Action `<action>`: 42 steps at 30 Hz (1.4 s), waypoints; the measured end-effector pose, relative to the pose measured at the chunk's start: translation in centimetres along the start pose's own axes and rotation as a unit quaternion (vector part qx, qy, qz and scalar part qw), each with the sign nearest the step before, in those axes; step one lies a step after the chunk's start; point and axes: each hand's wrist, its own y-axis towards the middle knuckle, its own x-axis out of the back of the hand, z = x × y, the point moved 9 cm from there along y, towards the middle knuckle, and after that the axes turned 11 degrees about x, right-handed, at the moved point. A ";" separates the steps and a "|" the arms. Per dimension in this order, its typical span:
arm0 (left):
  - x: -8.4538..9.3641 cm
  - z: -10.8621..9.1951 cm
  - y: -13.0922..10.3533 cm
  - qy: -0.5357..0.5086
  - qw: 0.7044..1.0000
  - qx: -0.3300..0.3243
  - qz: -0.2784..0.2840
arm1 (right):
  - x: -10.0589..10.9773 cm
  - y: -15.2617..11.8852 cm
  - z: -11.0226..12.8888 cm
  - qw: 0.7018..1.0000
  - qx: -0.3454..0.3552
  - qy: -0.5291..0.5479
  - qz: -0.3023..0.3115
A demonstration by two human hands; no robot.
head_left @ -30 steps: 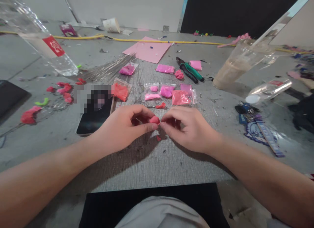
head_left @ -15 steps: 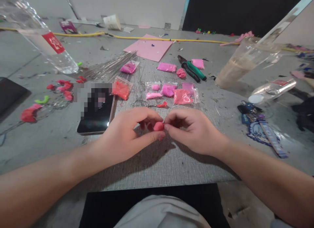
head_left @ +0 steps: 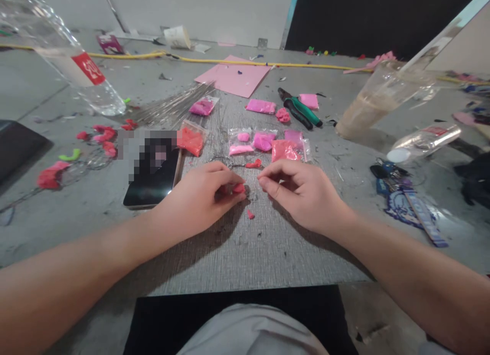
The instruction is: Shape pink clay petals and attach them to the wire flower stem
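Observation:
Near the middle of the grey table [head_left: 214, 263], my left hand [head_left: 202, 194] is closed round a lump of red-pink clay [head_left: 238, 188], which shows between thumb and fingers. A short gap to its right, my right hand [head_left: 302, 192] has thumb and index fingertip pinched together; whatever is between them is too small to make out. A small red clay scrap [head_left: 250, 214] lies on the table below the gap. Just beyond the hands is a red clay piece [head_left: 253, 163] on a dark twisted wire. Behind it lie a bag of red clay [head_left: 285, 150] and a bag of magenta clay [head_left: 264, 140].
A phone [head_left: 151, 184] lies beside my left forearm. Green-handled pliers [head_left: 300, 110], thin wires [head_left: 172, 107] and pink paper [head_left: 233, 75] lie farther back. A bottle [head_left: 88, 72] stands left, a cup [head_left: 367, 105] right, near a lying bottle [head_left: 424, 141] and keychains [head_left: 409, 202].
My hands have moved apart, the left one drawing away leftward with the clay. The red scrap below them now shows fully on the table.

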 end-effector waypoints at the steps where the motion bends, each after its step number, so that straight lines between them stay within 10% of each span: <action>1: -0.1 0.2 0.1 0.003 1.000 -0.004 -0.001 | -0.1 0.0 0.0 1.000 0.000 0.005 -0.001; 7: 0.2 0.9 0.0 0.025 0.999 0.002 -0.038 | -0.5 -0.1 0.3 1.000 0.004 0.003 0.025; 12: 2.1 -0.5 -0.6 -0.034 0.995 -0.002 -0.091 | -0.7 -0.2 3.3 0.985 0.166 -0.041 0.026; 16: 1.8 -1.9 -1.3 -0.162 0.986 0.018 -0.018 | -0.5 -1.0 5.0 0.969 0.248 0.008 0.002; 27: -2.3 -0.4 -2.5 -0.500 0.830 0.194 0.152 | -0.5 -1.7 6.4 0.959 0.281 -0.027 0.004; 42: -0.5 -1.6 -2.5 -0.362 0.917 0.129 0.102 | -1.0 -0.9 4.8 0.985 0.166 0.045 0.003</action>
